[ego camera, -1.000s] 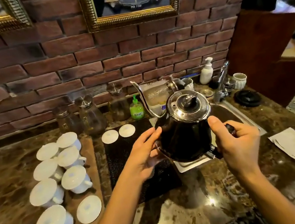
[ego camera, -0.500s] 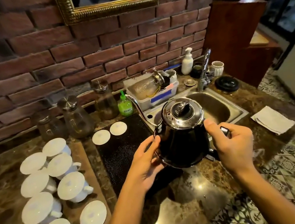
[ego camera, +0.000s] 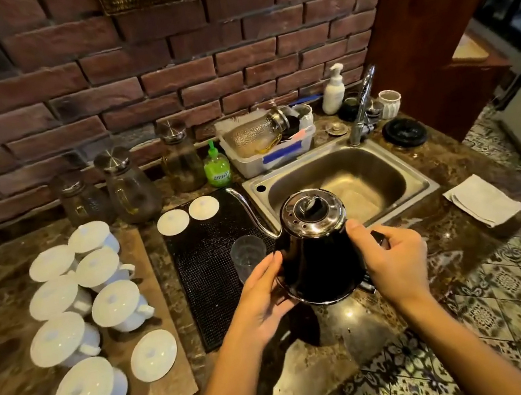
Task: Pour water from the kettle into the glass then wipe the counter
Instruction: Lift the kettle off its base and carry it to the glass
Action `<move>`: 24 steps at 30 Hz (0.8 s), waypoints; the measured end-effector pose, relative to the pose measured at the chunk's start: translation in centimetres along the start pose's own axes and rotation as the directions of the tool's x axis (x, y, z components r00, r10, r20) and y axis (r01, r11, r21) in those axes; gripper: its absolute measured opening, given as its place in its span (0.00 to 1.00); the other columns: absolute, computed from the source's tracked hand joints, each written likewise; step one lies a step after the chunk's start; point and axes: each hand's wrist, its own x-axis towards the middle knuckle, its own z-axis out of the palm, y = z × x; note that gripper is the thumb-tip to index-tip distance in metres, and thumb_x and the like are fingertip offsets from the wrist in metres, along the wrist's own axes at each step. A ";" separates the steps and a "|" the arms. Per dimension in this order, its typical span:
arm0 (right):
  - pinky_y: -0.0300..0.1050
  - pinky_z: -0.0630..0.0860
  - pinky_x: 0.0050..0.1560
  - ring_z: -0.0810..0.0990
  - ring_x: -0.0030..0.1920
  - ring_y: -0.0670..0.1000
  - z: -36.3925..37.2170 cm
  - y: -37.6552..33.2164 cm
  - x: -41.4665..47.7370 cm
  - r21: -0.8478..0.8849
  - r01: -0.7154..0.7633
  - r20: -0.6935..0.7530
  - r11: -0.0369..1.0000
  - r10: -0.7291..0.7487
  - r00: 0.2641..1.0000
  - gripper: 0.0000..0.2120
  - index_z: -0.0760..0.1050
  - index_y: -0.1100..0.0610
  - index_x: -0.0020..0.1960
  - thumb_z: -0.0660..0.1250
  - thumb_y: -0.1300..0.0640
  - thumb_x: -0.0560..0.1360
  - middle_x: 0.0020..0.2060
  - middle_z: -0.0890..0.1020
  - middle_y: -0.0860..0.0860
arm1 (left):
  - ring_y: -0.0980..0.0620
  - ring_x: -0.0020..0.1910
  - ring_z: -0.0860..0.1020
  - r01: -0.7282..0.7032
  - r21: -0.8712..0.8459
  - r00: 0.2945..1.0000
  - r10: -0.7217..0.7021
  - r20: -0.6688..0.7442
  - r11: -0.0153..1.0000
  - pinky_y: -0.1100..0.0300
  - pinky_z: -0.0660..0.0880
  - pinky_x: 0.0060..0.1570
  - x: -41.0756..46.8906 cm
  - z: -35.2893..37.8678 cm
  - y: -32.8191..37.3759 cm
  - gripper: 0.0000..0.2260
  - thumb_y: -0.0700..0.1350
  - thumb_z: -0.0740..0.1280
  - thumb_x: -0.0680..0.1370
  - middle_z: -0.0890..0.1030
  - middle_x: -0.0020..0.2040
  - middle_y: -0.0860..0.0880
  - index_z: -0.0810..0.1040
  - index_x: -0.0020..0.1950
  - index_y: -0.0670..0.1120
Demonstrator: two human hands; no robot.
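A café kitchen — steel sink (ego camera: 394,153), stacked white cups (ego camera: 118,306), brick wall (ego camera: 161,75).

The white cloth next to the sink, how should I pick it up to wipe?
Pinch the folded white cloth by its near corner, coming from above with the right hand. It lies flat on the counter right of the sink, with open space around it, so an edge probably lifts easily.

Both hands (ego camera: 328,275) on kettle (ego camera: 319,256), nr glass (ego camera: 248,256)
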 end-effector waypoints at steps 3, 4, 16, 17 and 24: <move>0.49 0.56 0.28 0.59 0.24 0.46 -0.1 1.2 0.0 -0.015 -0.017 0.029 1.000 0.017 0.999 0.31 0.63 0.58 0.27 0.68 0.38 0.77 0.20 0.61 0.50 | 0.46 0.50 0.88 0.014 -0.023 0.999 -0.015 -0.038 1.000 0.47 0.85 0.46 0.1 -0.1 -1.2 0.16 0.54 0.80 0.66 0.89 0.51 0.45 0.89 0.51 0.53; 0.48 0.56 0.28 0.59 0.24 0.45 -0.1 1.5 0.0 -0.022 -0.015 0.043 1.000 0.016 0.999 0.30 0.63 0.58 0.27 0.68 0.38 0.77 0.20 0.61 0.47 | 0.45 0.51 0.88 0.023 -0.025 0.998 -0.024 -0.054 0.999 0.46 0.85 0.48 0.2 -0.1 -1.6 0.15 0.54 0.80 0.66 0.89 0.52 0.45 0.89 0.51 0.52; 0.48 0.63 0.30 0.64 0.24 0.47 0.5 5.1 -0.9 -0.099 -0.114 0.131 0.989 0.127 0.983 0.35 0.66 0.63 0.26 0.66 0.35 0.75 0.20 0.69 0.56 | 0.40 0.60 0.83 0.118 -0.126 0.975 -0.138 -0.171 0.985 0.41 0.81 0.59 0.1 -0.2 -4.9 0.13 0.52 0.79 0.67 0.82 0.62 0.42 0.89 0.49 0.50; 0.48 0.63 0.30 0.64 0.24 0.46 0.5 5.2 -0.9 -0.112 -0.118 0.134 0.987 0.133 0.982 0.35 0.66 0.62 0.26 0.66 0.34 0.75 0.20 0.68 0.53 | 0.39 0.60 0.82 0.124 -0.134 0.973 -0.147 -0.179 0.983 0.39 0.80 0.61 0.1 -0.2 -5.2 0.14 0.52 0.79 0.68 0.82 0.62 0.41 0.89 0.51 0.49; 0.48 0.65 0.30 0.64 0.23 0.45 0.2 5.9 -1.5 -0.177 -0.143 0.176 0.974 0.174 0.969 0.35 0.64 0.60 0.25 0.65 0.32 0.74 0.19 0.66 0.46 | 0.38 0.62 0.81 0.152 -0.171 0.963 -0.185 -0.196 0.974 0.38 0.77 0.65 -0.3 -0.2 -7.3 0.26 0.53 0.77 0.69 0.82 0.62 0.41 0.80 0.65 0.46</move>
